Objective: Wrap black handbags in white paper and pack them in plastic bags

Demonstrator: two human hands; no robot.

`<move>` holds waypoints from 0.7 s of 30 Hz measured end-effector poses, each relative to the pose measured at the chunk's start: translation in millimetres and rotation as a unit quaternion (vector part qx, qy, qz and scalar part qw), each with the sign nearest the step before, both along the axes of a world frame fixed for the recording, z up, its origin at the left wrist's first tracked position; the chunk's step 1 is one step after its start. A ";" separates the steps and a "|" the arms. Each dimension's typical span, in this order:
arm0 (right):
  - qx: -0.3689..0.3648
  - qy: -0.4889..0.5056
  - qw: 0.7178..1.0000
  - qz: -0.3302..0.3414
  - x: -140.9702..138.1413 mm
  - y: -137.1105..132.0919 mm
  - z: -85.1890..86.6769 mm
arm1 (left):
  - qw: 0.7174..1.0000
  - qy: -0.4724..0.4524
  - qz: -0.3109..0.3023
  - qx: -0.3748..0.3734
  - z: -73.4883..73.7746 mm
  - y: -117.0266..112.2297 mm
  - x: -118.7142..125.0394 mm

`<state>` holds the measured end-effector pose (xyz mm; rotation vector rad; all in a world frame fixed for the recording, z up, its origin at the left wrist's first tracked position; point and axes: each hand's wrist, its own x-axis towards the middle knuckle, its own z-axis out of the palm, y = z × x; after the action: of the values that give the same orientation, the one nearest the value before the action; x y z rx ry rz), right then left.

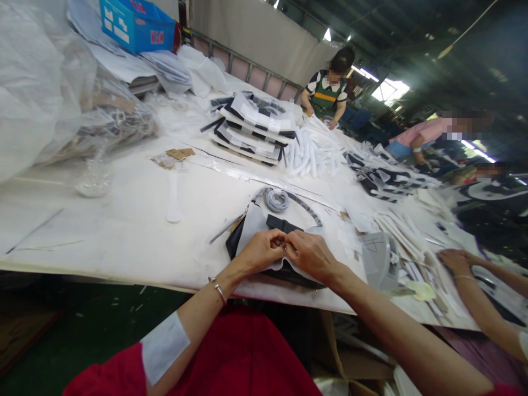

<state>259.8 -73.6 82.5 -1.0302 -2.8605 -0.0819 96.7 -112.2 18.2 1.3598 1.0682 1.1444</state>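
Note:
My left hand (262,250) and my right hand (310,254) meet over a black and white fabric piece (251,226) lying near the front edge of the white table (124,231). Both hands are closed in a pinch on a small part at the middle of that piece; the part is too small to name. A coil of grey cord (276,199) lies just behind the piece. A thin dark strip (307,208) curves away from the coil to the right.
A stack of black and white pieces (256,129) and a heap of white rolls (313,151) lie farther back. Clear plastic bags (49,93) and a blue box (136,25) stand at the left. Another person's hand (454,259) rests at the right; other people work at the far end.

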 end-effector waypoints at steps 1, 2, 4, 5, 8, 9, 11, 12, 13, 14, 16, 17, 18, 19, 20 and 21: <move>0.014 0.003 1.000 0.000 -0.3 -2.1 -1.0 | 1.000 0.005 0.005 0.001 0.0 -0.1 1.0; 0.018 0.012 1.000 -0.004 -0.6 -4.3 -1.6 | 1.000 0.004 0.007 0.003 0.0 -0.3 1.9; -0.001 0.047 0.999 -0.023 -1.2 -8.5 -0.8 | 1.000 -0.002 0.012 0.004 0.2 -0.8 3.1; -0.021 0.069 0.997 -0.040 -1.5 -10.1 0.2 | 1.000 -0.001 0.014 0.005 0.5 -1.1 3.3; -0.110 0.128 0.980 -0.104 -2.6 -11.9 4.0 | 0.999 0.032 0.026 0.023 1.0 -2.3 3.2; -0.140 0.142 0.972 -0.121 -3.0 -11.6 4.7 | 0.997 0.050 0.032 0.040 1.0 -2.8 3.1; -0.188 0.162 0.959 -0.138 -3.9 -10.4 4.6 | 0.991 0.087 0.051 0.086 0.2 -3.9 3.2; -0.203 0.170 0.954 -0.142 -4.5 -9.8 3.9 | 0.987 0.103 0.063 0.109 -0.5 -4.5 3.6; -0.216 0.177 0.949 -0.146 -5.1 -9.4 3.1 | 0.983 0.113 0.075 0.126 -1.4 -4.9 4.1; -0.228 0.185 0.944 -0.152 -5.9 -9.3 2.3 | 0.980 0.117 0.088 0.135 -2.4 -5.3 4.7; -0.254 0.205 0.929 -0.175 -7.6 -9.8 1.4 | 0.979 0.113 0.109 0.128 -4.6 -5.6 5.7; -0.266 0.216 0.920 -0.190 -8.5 -10.3 1.3 | 0.980 0.110 0.118 0.118 -5.7 -5.4 5.9; -0.274 0.225 0.912 -0.206 -9.3 -10.9 1.3 | 0.981 0.106 0.125 0.105 -6.6 -5.1 5.8; -0.279 0.233 0.905 -0.221 -10.0 -11.5 1.3 | 0.982 0.101 0.131 0.093 -7.3 -4.7 5.5; -0.280 0.240 0.900 -0.233 -10.7 -12.1 1.0 | 0.983 0.096 0.134 0.082 -7.8 -4.2 5.0; -0.281 0.247 0.895 -0.243 -11.2 -12.7 0.4 | 0.984 0.090 0.135 0.073 -7.9 -3.7 4.4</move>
<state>248.6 -86.4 82.9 -1.5622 -2.1356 0.8809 101.1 -115.9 10.3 1.4881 1.3531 1.3375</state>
